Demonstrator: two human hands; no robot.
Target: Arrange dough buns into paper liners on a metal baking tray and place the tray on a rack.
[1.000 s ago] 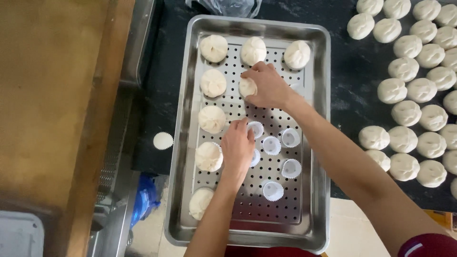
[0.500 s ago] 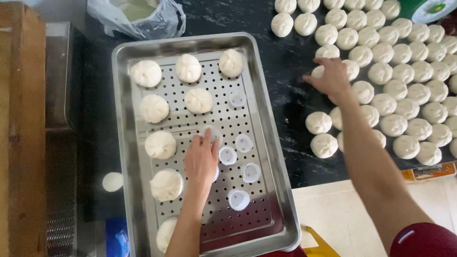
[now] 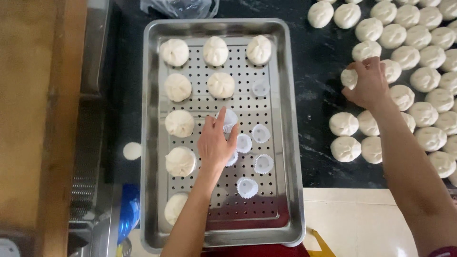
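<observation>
A perforated steel tray (image 3: 293,143) lies on a dark counter. It carries several white dough buns (image 3: 177,87) in two columns and several white paper cups (image 3: 263,163). My left hand (image 3: 216,143) rests in the tray's middle, its fingers pinching a paper cup (image 3: 229,119) that is tipped on its side. To the right of the tray, my right hand (image 3: 369,83) is closed around one bun (image 3: 349,78) at the edge of a large group of raw buns (image 3: 419,85) laid out in rows on the counter.
A wooden surface (image 3: 33,119) runs along the left. A clear plastic bag (image 3: 181,7) sits behind the tray. One flat dough disc (image 3: 132,151) lies left of the tray. A blue object (image 3: 128,209) sits low on the left; light floor tiles (image 3: 347,223) show below the counter.
My right hand left the tray, crossed to the buns on the counter and closed on one. My left hand slid up the tray and now pinches a paper cup.
</observation>
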